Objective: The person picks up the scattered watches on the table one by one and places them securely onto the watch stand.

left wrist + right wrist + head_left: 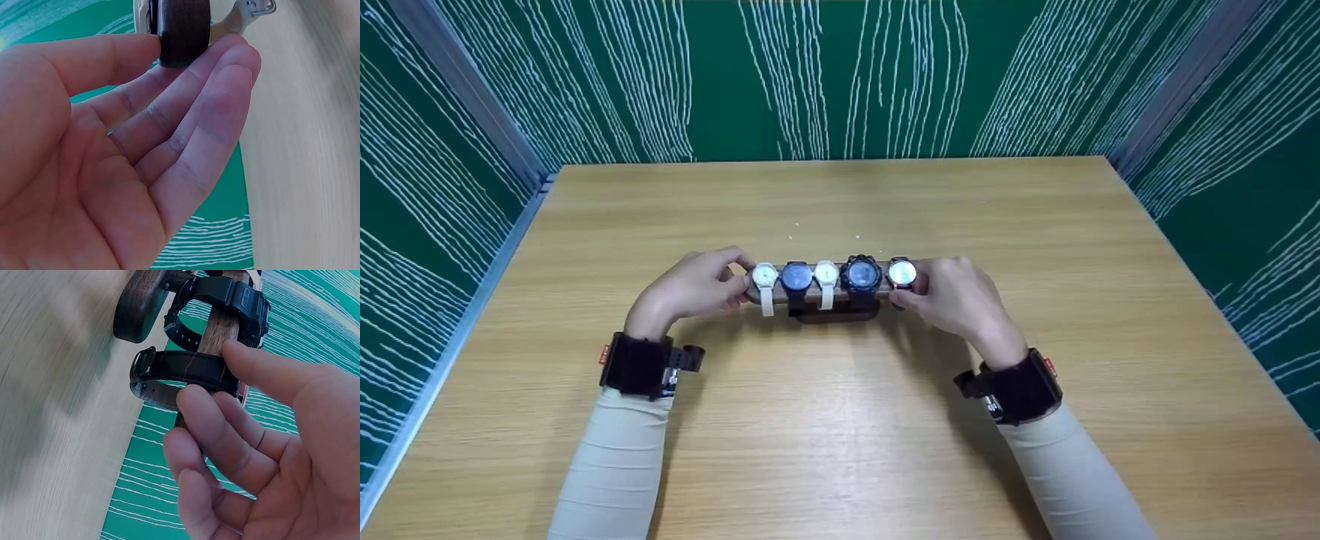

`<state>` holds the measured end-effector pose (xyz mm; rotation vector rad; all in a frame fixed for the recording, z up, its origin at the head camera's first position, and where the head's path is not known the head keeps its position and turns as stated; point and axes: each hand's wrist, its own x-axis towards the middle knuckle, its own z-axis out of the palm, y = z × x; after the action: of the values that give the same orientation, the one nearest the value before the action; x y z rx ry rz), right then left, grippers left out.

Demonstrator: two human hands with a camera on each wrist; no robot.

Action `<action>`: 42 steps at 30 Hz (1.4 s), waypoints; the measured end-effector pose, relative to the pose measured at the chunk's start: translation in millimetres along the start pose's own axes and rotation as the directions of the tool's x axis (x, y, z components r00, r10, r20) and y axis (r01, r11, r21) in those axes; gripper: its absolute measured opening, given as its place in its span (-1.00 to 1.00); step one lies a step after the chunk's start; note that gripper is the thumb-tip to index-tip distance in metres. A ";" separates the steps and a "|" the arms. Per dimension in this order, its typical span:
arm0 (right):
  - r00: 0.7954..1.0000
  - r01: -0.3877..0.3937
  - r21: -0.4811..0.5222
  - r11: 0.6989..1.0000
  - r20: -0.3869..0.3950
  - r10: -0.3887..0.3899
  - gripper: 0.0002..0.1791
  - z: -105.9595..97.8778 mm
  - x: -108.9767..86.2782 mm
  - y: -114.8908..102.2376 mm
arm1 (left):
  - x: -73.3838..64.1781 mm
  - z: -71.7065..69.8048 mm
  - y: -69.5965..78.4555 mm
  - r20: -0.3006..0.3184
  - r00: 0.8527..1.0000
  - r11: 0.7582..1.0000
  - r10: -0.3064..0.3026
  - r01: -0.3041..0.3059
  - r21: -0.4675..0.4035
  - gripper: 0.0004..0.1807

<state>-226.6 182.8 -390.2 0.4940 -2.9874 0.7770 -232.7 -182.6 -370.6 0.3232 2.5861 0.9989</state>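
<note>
A dark wooden watch stand (840,313) carries several wristwatches in a row along its bar. At its left end, my left hand (694,285) pinches the rounded bar end (185,34) between thumb and fingers, beside a white watch (765,275). My right hand (964,296) grips the rightmost watch (901,273), which has a bright face. Its dark leather strap (188,367) is buckled around the bar, with thumb and fingertips against it. Between the ends sit a dark-blue-faced watch (796,277), another white one (826,273) and a chunky black one (861,274).
The stand is on a light wooden table (840,420). Green panels (720,75) with white wavy lines border the table at the back and sides. Tiny pale specks lie behind the stand. Both wrists wear black camera bands.
</note>
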 end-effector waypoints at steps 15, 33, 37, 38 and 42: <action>1.000 0.017 0.002 1.000 -0.004 -0.017 -0.62 0.3 0.7 -0.6 | -0.8 -0.7 0.0 0.000 1.000 1.000 0.003 -0.003 0.007 -0.68; 0.999 0.013 0.011 1.000 0.030 -0.013 -0.66 -3.0 -0.9 -0.6 | 0.2 -0.8 1.4 -0.002 1.000 1.000 0.005 -0.005 0.017 -0.68; 0.999 0.034 -0.008 0.999 0.017 -0.034 -0.67 -1.6 0.2 -0.3 | 0.4 -1.0 1.1 -0.004 1.000 1.000 0.012 -0.012 0.024 -0.67; 0.999 0.035 -0.006 0.999 0.017 -0.035 -0.68 -1.3 0.2 -0.4 | 0.2 -1.1 1.1 -0.003 1.000 1.000 0.010 -0.010 0.021 -0.67; 0.999 0.034 0.004 0.999 0.017 -0.034 -0.69 -0.5 0.2 -0.7 | -0.2 -1.3 0.7 0.002 1.000 1.000 0.007 -0.007 0.013 -0.67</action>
<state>-226.6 182.4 -389.4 0.5523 -2.9853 0.7806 -233.0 -182.9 -369.1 0.3369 2.5925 0.9839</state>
